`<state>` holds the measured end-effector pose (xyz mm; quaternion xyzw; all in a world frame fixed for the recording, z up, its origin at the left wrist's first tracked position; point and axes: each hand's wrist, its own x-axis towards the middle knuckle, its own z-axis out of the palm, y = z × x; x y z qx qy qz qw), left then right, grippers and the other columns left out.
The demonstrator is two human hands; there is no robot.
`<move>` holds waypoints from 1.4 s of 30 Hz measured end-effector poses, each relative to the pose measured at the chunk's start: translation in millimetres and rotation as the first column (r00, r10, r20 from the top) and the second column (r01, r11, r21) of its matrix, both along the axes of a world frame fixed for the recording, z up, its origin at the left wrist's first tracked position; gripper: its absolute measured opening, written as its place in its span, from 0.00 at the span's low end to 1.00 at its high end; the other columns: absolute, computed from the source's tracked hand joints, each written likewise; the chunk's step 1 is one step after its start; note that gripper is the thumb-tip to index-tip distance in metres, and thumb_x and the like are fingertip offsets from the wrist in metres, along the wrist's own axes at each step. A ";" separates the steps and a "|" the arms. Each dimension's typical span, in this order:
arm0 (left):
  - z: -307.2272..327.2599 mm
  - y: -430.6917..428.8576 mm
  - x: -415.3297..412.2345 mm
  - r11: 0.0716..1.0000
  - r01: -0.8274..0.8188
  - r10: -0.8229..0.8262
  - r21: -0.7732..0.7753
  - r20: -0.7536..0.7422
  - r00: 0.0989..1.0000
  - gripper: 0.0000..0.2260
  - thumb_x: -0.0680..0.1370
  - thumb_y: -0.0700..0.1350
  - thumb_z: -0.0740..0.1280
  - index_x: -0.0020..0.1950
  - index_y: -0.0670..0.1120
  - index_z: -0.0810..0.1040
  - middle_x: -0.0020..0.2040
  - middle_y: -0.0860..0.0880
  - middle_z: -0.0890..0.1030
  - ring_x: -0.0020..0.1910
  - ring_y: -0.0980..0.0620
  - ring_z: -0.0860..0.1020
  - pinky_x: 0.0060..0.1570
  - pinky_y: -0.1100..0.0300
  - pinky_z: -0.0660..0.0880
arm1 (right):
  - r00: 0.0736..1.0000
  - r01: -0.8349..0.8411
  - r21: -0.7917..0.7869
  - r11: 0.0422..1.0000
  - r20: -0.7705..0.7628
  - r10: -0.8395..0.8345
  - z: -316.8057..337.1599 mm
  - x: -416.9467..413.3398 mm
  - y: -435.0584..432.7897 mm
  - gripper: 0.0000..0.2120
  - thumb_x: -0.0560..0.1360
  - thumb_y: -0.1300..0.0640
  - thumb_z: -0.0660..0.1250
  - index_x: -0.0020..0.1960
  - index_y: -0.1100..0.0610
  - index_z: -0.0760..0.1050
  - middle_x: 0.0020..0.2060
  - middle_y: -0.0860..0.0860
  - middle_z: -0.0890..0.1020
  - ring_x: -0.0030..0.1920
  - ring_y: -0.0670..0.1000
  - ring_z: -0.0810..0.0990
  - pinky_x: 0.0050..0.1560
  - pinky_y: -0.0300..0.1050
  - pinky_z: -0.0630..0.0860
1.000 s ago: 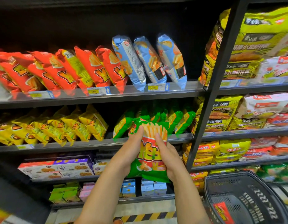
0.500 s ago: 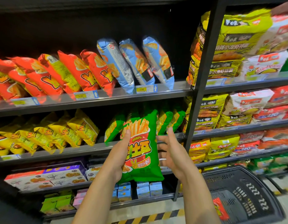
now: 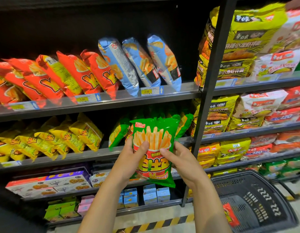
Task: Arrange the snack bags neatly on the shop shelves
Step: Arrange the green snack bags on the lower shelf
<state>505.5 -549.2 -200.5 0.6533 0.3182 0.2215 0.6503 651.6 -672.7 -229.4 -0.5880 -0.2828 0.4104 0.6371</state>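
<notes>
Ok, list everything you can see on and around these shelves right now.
held fries bag: one, green, in front of the middle shelf
green bags: several, green, middle shelf, behind the held one
yellow bags: several, yellow, middle shelf, left
red bags: several, red-orange, top shelf, left
blue bags: three, light blue, top shelf, right of the red ones
noodle packs: many, yellow, white, red, right bay
boxes: several, mixed colours, lowest shelves
basket: one, black, lower right
red packet: one, red, inside the basket
left hand: grips the held bag's left edge
right hand: grips its right edge
</notes>
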 end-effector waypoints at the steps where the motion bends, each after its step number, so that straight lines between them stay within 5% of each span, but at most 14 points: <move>1: -0.1 1.2 -1.3 1.000 0.023 -0.023 0.011 0.019 1.000 0.25 0.76 0.60 0.71 0.72 0.57 0.73 0.62 0.53 0.86 0.58 0.51 0.86 0.60 0.47 0.82 | 1.000 0.007 0.022 1.000 -0.009 -0.007 -2.0 2.1 -1.3 0.20 0.78 0.56 0.74 0.69 0.53 0.77 0.61 0.50 0.87 0.63 0.51 0.84 0.62 0.49 0.81; 8: -2.2 9.8 -8.5 0.991 0.135 -0.135 0.012 0.077 0.988 0.31 0.75 0.50 0.79 0.75 0.53 0.71 0.67 0.53 0.83 0.66 0.52 0.82 0.60 0.56 0.82 | 0.999 0.043 0.113 0.993 0.024 -0.046 -6.7 9.2 -6.0 0.25 0.73 0.56 0.75 0.69 0.56 0.76 0.62 0.53 0.86 0.65 0.54 0.83 0.66 0.54 0.79; 12: -5.2 17.7 -12.6 0.986 0.147 -0.139 -0.078 0.097 0.985 0.48 0.63 0.61 0.85 0.80 0.55 0.68 0.75 0.54 0.76 0.73 0.52 0.77 0.70 0.49 0.77 | 0.999 0.039 0.098 0.994 0.005 -0.040 -3.6 9.0 -7.7 0.23 0.74 0.50 0.73 0.67 0.56 0.78 0.59 0.53 0.87 0.63 0.56 0.85 0.63 0.53 0.81; 16: -2.1 13.0 -11.7 0.989 0.103 -0.094 -0.102 0.087 0.992 0.28 0.72 0.53 0.76 0.72 0.53 0.75 0.68 0.50 0.83 0.63 0.49 0.84 0.61 0.52 0.81 | 0.998 0.035 0.053 0.998 -0.046 -0.033 0.9 3.1 -6.2 0.23 0.74 0.47 0.72 0.65 0.57 0.79 0.56 0.55 0.88 0.60 0.57 0.86 0.65 0.56 0.80; 19: -0.4 9.2 -10.5 0.989 0.032 -0.025 -0.142 0.047 0.999 0.26 0.72 0.56 0.75 0.68 0.50 0.77 0.64 0.46 0.85 0.57 0.47 0.87 0.59 0.49 0.83 | 0.994 0.058 -0.002 0.998 -0.090 -0.058 3.6 -3.5 -1.9 0.24 0.75 0.43 0.72 0.64 0.59 0.81 0.54 0.56 0.89 0.57 0.57 0.87 0.67 0.59 0.79; 21: 3.1 6.4 -9.8 0.983 -0.019 0.019 -0.181 -0.001 1.000 0.23 0.76 0.56 0.74 0.66 0.45 0.78 0.56 0.45 0.88 0.49 0.51 0.88 0.46 0.59 0.84 | 0.991 0.062 -0.056 0.996 -0.111 -0.068 5.5 -7.5 1.9 0.23 0.77 0.41 0.71 0.61 0.59 0.84 0.52 0.56 0.89 0.56 0.57 0.88 0.65 0.59 0.80; 23: 5.3 3.4 -10.8 0.987 -0.025 0.017 -0.159 -0.050 0.999 0.17 0.81 0.55 0.69 0.60 0.43 0.81 0.46 0.49 0.89 0.40 0.58 0.87 0.39 0.65 0.79 | 0.991 0.064 -0.119 0.991 -0.105 -0.077 7.9 -10.2 4.9 0.24 0.77 0.38 0.71 0.59 0.58 0.85 0.49 0.55 0.90 0.52 0.54 0.89 0.61 0.54 0.82; 27: 8.1 1.9 -13.4 0.992 0.002 -0.015 -0.124 -0.108 0.994 0.19 0.83 0.58 0.66 0.58 0.45 0.86 0.48 0.51 0.90 0.43 0.62 0.86 0.48 0.63 0.71 | 0.998 0.023 -0.162 0.987 -0.057 -0.033 10.2 -12.3 6.5 0.26 0.79 0.35 0.66 0.57 0.56 0.86 0.44 0.50 0.90 0.42 0.44 0.89 0.40 0.34 0.81; 30: 6.2 1.6 -14.7 0.978 -0.053 0.044 -0.201 -0.049 0.998 0.21 0.81 0.56 0.69 0.65 0.41 0.80 0.51 0.46 0.89 0.49 0.50 0.88 0.50 0.56 0.79 | 0.970 -0.020 -0.146 0.989 -0.244 -0.016 14.6 -18.8 6.6 0.25 0.79 0.33 0.66 0.61 0.52 0.83 0.51 0.55 0.89 0.53 0.55 0.89 0.59 0.54 0.83; 33: 2.3 -1.1 -15.6 0.969 -0.040 0.047 -0.243 0.024 0.999 0.18 0.82 0.52 0.70 0.67 0.43 0.77 0.53 0.44 0.89 0.50 0.45 0.88 0.45 0.55 0.83 | 0.926 -0.014 -0.102 0.995 -0.376 -0.025 10.3 -23.7 8.9 0.27 0.77 0.34 0.68 0.66 0.53 0.82 0.58 0.59 0.87 0.61 0.62 0.85 0.70 0.66 0.76; 39: -0.4 5.0 -21.2 0.991 -0.131 0.130 -0.027 -0.038 0.991 0.26 0.76 0.60 0.74 0.71 0.52 0.75 0.65 0.49 0.81 0.61 0.48 0.83 0.55 0.53 0.79 | 0.921 0.030 -0.048 0.998 -0.386 -0.046 -2.7 -23.6 12.2 0.24 0.78 0.43 0.72 0.68 0.57 0.79 0.58 0.61 0.87 0.60 0.64 0.85 0.69 0.67 0.77; 42: -1.0 8.5 -26.7 0.974 -0.164 0.175 0.158 -0.055 0.983 0.20 0.80 0.52 0.74 0.70 0.56 0.75 0.66 0.53 0.77 0.62 0.53 0.79 0.51 0.57 0.80 | 0.952 0.091 -0.009 0.996 -0.294 -0.090 -3.7 -30.6 13.9 0.20 0.80 0.49 0.72 0.68 0.55 0.78 0.56 0.58 0.88 0.57 0.61 0.87 0.65 0.65 0.80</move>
